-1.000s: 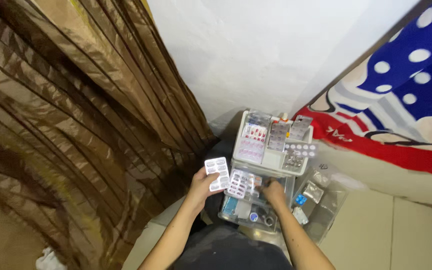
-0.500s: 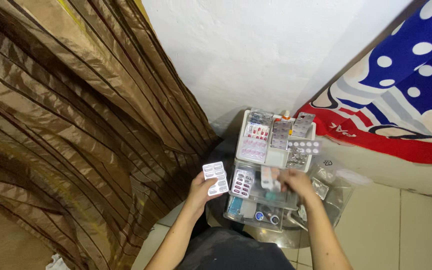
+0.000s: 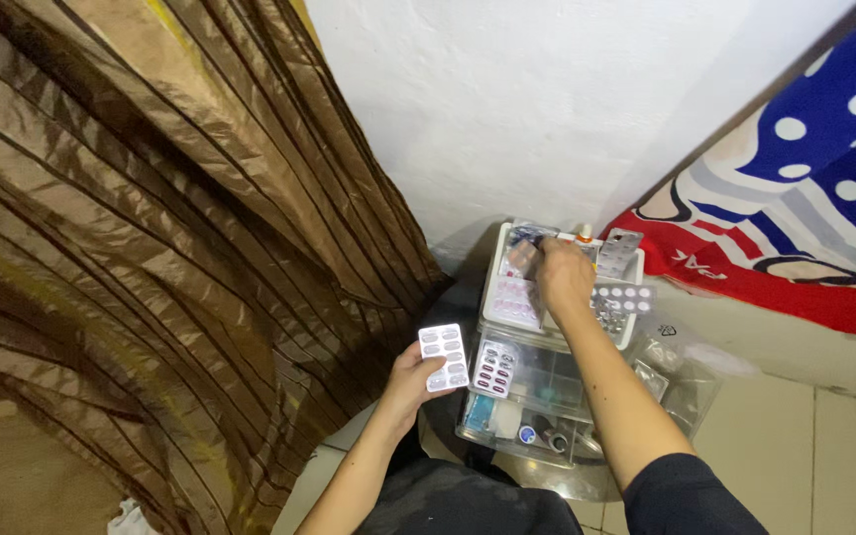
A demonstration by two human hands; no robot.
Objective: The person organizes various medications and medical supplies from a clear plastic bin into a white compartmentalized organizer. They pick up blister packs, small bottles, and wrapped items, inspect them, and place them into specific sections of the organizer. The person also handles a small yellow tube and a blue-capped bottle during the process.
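My left hand (image 3: 410, 384) holds up a white blister pack (image 3: 445, 357) of oval tablets, just left of a clear plastic box (image 3: 547, 381). A strip of dark red capsules (image 3: 494, 369) lies on the box's near left corner. My right hand (image 3: 564, 273) reaches across a white compartment tray (image 3: 496, 297) packed with several blister strips. Its fingers pinch a blurred blister strip (image 3: 521, 260) over the tray's far left compartment. The tray sits on the far end of the clear box.
A shiny brown curtain (image 3: 151, 277) hangs on the left, with a white wall (image 3: 527, 109) behind. A red, white and blue patterned cloth (image 3: 804, 198) lies to the right. Clear plastic holding foil strips (image 3: 681, 381) rests beside the box on the pale tiled floor (image 3: 824, 456).
My right hand lifted a strip out of the clear box and carried it away from me to the tray's far left. The left hand kept its white pack and barely moved.
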